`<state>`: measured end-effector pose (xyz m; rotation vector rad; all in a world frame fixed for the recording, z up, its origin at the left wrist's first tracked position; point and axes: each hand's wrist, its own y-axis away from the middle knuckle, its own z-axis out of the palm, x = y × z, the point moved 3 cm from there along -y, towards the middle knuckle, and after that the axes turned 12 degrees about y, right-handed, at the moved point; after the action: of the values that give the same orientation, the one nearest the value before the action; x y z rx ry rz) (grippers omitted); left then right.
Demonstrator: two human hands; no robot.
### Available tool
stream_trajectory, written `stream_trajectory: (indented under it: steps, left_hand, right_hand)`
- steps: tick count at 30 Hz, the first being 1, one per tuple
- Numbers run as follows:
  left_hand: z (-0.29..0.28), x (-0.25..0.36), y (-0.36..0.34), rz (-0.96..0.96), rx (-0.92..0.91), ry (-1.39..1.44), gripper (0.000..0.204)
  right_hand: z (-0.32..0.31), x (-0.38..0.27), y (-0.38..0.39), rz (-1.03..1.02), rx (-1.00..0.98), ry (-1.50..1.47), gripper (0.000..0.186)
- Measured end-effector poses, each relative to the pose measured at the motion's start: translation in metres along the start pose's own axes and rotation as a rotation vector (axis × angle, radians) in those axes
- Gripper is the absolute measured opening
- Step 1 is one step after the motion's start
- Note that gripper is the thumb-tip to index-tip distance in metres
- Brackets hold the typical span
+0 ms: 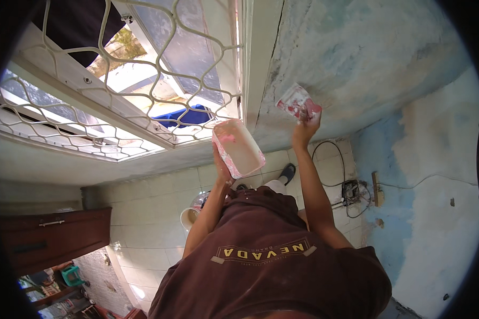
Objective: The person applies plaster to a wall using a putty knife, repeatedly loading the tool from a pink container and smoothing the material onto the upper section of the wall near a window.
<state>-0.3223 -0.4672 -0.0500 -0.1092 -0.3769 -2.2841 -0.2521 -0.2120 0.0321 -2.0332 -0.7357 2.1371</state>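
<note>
My left hand (221, 165) is wrapped round the side of a rectangular plastic tub (230, 160), smeared pink and white, with pale filler-like residue inside. It is held up close to the window frame. Farther right, my right hand (307, 126) grips a pink and white putty spreader (292, 101), its blade at the patchy grey-blue wall (367, 64). Whitish smears mark the blade and my fingers. Whether the blade's edge presses on the wall, I cannot tell.
A window with a curved white grille (159, 69) is at upper left. On the tiled floor (159, 204) stands a pale bucket (188, 218) beside my left arm. A dark cable (341, 159) loops near a dark box (351, 191) at right. A brown cabinet (53, 231) is at lower left.
</note>
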Motion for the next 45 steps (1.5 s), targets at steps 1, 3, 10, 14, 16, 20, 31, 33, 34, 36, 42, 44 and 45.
stream_trajectory:
  steps: [1,3,10,14,16,20,31,33,34,36,42,44,45]
  left_hand:
    - [0.005,0.002,0.001,0.009,-0.009,-0.003,0.07]
    - [0.016,0.004,0.0,0.019,-0.04,-0.003,0.069]
    - [0.023,-0.013,-0.006,0.049,-0.092,-0.027,0.066]
    - [0.021,-0.021,-0.011,0.089,-0.103,-0.074,0.069]
    - [0.041,-0.021,-0.003,0.121,-0.143,-0.182,0.069]
    - [0.04,-0.031,-0.002,0.016,-0.155,0.013,0.072]
    - [0.046,-0.053,-0.001,0.108,-0.137,-0.054,0.072]
    - [0.048,-0.055,0.001,0.132,-0.136,-0.051,0.072]
    - [0.046,-0.059,0.001,0.155,-0.084,-0.054,0.071]
    - [0.044,-0.069,-0.001,0.202,0.017,-0.055,0.071]
    - [0.032,-0.08,0.003,0.17,0.012,0.061,0.072]
    - [0.035,-0.079,0.004,0.186,-0.001,0.041,0.074]
    - [0.04,-0.08,0.006,0.188,-0.009,0.031,0.075]
  right_hand:
    - [-0.007,0.007,0.004,0.088,-0.008,-0.092,0.026]
    - [-0.019,0.018,0.012,0.266,-0.02,-0.273,0.036]
    - [-0.047,-0.022,0.049,0.439,-0.387,-0.286,0.064]
    - [-0.05,-0.061,0.052,0.221,-0.549,-0.076,0.071]
    - [-0.052,-0.088,0.057,0.237,-0.641,-0.04,0.07]
    - [-0.044,-0.102,0.065,-0.027,-0.733,0.446,0.059]
    - [-0.01,-0.124,0.054,-0.233,-0.774,0.788,0.036]
    - [-0.011,-0.131,0.051,-0.324,-0.767,0.759,0.032]
    - [-0.009,-0.115,0.058,-0.327,-0.815,0.797,0.033]
    - [-0.01,-0.099,0.071,-0.378,-0.733,0.804,0.039]
    - [-0.013,-0.095,0.069,-0.251,-0.865,0.782,0.042]
    - [-0.018,-0.11,0.062,-0.237,-0.837,0.83,0.04]
    - [-0.02,-0.106,0.061,-0.276,-0.793,0.834,0.039]
